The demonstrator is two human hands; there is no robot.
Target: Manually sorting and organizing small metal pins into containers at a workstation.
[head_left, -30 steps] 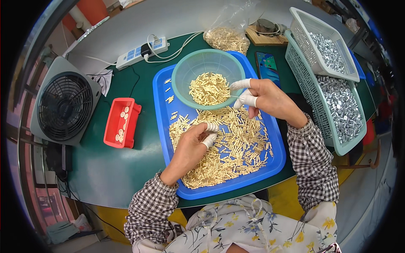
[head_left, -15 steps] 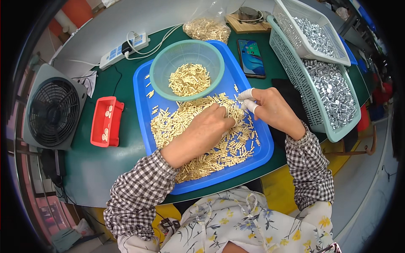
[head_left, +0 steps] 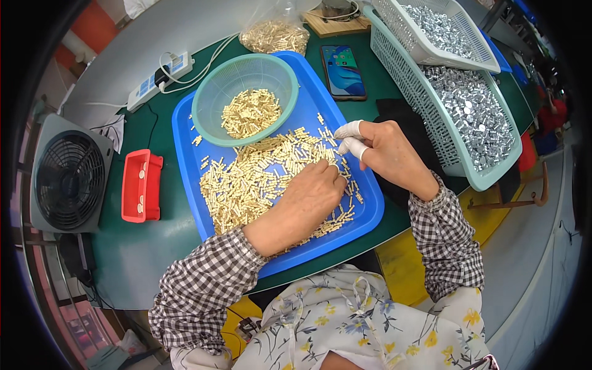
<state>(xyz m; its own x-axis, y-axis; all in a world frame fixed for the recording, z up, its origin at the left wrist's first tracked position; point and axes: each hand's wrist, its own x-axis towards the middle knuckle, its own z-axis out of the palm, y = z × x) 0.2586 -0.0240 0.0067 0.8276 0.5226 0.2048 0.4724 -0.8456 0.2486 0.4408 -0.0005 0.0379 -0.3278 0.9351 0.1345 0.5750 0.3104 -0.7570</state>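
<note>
My left hand [head_left: 308, 196] is closed over the pile of small gold-coloured metal pins [head_left: 237, 191] spread across a blue tray [head_left: 374, 206]. Its fingertips are mostly hidden, and one wears a white cover. Beside it, over the tray's right side, my right hand [head_left: 394, 154] pinches thumb and forefinger together, both in white finger covers. What sits between those fingers is too small to make out. A pale green plastic bowl [head_left: 206, 111] holds more pins [head_left: 251, 114] on the far part of the tray.
Left of the tray are a red bin [head_left: 126, 190] with a few pale discs, a grey fan [head_left: 69, 179] and a power strip [head_left: 145, 89]. Beyond it lies a bag of pins [head_left: 274, 37]. On the right are a phone [head_left: 344, 72] and baskets [head_left: 447, 151] of silvery parts.
The whole view has shifted, so the tray and bowl appear farther left. Against the tray, both hands have moved right, and my left hand has also come nearer me.
</note>
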